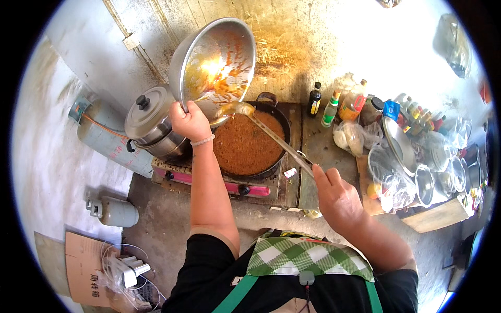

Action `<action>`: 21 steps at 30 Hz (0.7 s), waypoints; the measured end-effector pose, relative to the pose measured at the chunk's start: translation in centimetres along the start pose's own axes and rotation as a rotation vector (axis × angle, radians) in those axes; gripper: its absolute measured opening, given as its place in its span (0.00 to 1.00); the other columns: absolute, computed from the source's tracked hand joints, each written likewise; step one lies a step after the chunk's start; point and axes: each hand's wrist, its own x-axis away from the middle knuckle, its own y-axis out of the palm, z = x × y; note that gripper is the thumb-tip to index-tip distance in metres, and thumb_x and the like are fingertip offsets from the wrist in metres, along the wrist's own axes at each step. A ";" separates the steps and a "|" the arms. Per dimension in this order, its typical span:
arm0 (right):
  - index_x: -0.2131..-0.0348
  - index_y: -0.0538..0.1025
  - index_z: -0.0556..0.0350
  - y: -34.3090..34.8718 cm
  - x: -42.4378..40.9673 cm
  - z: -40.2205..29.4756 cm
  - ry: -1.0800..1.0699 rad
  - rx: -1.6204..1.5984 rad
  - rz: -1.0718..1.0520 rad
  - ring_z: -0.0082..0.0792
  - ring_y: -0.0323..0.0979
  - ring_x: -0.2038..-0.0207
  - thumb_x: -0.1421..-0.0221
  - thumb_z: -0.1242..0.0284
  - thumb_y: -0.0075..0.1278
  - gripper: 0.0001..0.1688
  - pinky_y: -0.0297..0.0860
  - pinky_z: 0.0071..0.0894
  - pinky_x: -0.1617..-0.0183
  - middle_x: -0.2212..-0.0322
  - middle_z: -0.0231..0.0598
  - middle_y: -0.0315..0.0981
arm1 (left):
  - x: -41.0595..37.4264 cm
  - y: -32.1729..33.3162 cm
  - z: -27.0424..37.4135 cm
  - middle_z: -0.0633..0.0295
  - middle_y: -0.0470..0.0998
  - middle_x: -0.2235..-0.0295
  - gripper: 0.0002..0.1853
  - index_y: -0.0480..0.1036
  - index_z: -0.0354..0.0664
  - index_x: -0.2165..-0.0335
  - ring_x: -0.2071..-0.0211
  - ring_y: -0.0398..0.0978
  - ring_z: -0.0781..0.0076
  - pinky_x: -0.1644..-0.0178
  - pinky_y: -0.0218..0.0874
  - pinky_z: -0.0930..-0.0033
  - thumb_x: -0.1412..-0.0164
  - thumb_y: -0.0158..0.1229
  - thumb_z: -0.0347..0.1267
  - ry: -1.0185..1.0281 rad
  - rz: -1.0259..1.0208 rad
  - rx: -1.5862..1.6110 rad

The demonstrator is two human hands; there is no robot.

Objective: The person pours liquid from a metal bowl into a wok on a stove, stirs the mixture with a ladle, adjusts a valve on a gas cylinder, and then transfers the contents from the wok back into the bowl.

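Observation:
My left hand (190, 122) grips the rim of a large stainless steel bowl (242, 58), which is tipped on its side above the stove. Streaks of red-orange oil and sauce coat its inside. In my right hand (338, 197) is the long handle of a metal ladle (280, 140). The ladle's head, wet with sauce, is at the bowl's lower lip. Below both lies a black wok (289, 131) with a looped handle, holding a reddish-brown sauce (246, 146). The wok sits on the right side of a pink-fronted gas stove (254, 191).
Left of the wok stands a lidded steel pot (150, 117), beside a large gas cylinder (113, 144). A smaller cylinder (119, 212) and cardboard (84, 262) are on the left. At right are a dark sauce bottle (314, 99), other bottles, plastic bags (348, 139) and metal basins (424, 186).

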 end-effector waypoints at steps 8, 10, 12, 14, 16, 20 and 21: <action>0.54 0.65 0.64 2.2 0.5 2.0 0.025 0.091 -0.136 0.40 0.73 0.75 0.55 0.82 0.49 0.26 0.72 0.34 0.74 0.71 0.45 0.64 | -1.3 0.1 -0.8 0.56 0.71 0.80 0.02 0.67 0.34 0.77 0.80 0.67 0.59 0.72 0.61 0.63 0.52 0.53 0.21 -0.159 0.043 0.019; 0.56 0.66 0.63 2.8 -0.2 2.4 0.006 0.126 -0.165 0.40 0.74 0.75 0.56 0.82 0.50 0.23 0.73 0.34 0.74 0.72 0.45 0.64 | -1.5 -0.6 -0.6 0.55 0.73 0.79 0.01 0.68 0.33 0.77 0.79 0.68 0.60 0.71 0.62 0.63 0.52 0.52 0.21 -0.194 0.041 0.037; 0.56 0.66 0.62 3.2 -1.1 2.9 0.023 0.124 -0.194 0.44 0.74 0.73 0.53 0.80 0.49 0.21 0.73 0.37 0.72 0.71 0.48 0.65 | -1.5 -0.9 -0.3 0.55 0.73 0.78 0.01 0.68 0.33 0.76 0.77 0.69 0.61 0.69 0.62 0.63 0.51 0.51 0.22 -0.216 0.066 0.114; 0.58 0.66 0.60 3.5 -1.9 3.4 0.121 0.041 -0.205 0.49 0.74 0.71 0.51 0.79 0.48 0.18 0.73 0.42 0.69 0.69 0.51 0.66 | -1.6 -1.6 -0.3 0.54 0.74 0.76 0.01 0.68 0.33 0.76 0.76 0.70 0.61 0.68 0.62 0.64 0.51 0.50 0.22 -0.293 0.045 0.077; 0.60 0.67 0.59 3.6 -2.6 3.8 0.336 -0.114 -0.243 0.56 0.73 0.67 0.48 0.76 0.48 0.14 0.71 0.48 0.64 0.67 0.54 0.68 | -1.1 -2.1 -0.5 0.54 0.75 0.75 0.03 0.68 0.31 0.74 0.74 0.71 0.63 0.66 0.63 0.65 0.50 0.49 0.22 -0.310 0.068 0.093; 0.65 0.69 0.60 3.7 -4.5 4.4 0.401 -0.360 -0.157 0.63 0.67 0.58 0.47 0.75 0.44 0.08 0.64 0.54 0.52 0.64 0.58 0.70 | -0.1 -3.2 -1.4 0.53 0.77 0.71 0.07 0.69 0.29 0.71 0.72 0.72 0.67 0.64 0.64 0.66 0.50 0.47 0.21 -0.459 0.074 0.159; 0.65 0.69 0.60 3.8 -4.9 4.3 0.388 -0.347 -0.141 0.63 0.67 0.59 0.47 0.75 0.44 0.08 0.64 0.54 0.53 0.64 0.58 0.70 | 0.0 -3.3 -1.7 0.53 0.77 0.71 0.07 0.69 0.29 0.71 0.72 0.73 0.67 0.64 0.64 0.66 0.50 0.47 0.21 -0.467 0.093 0.172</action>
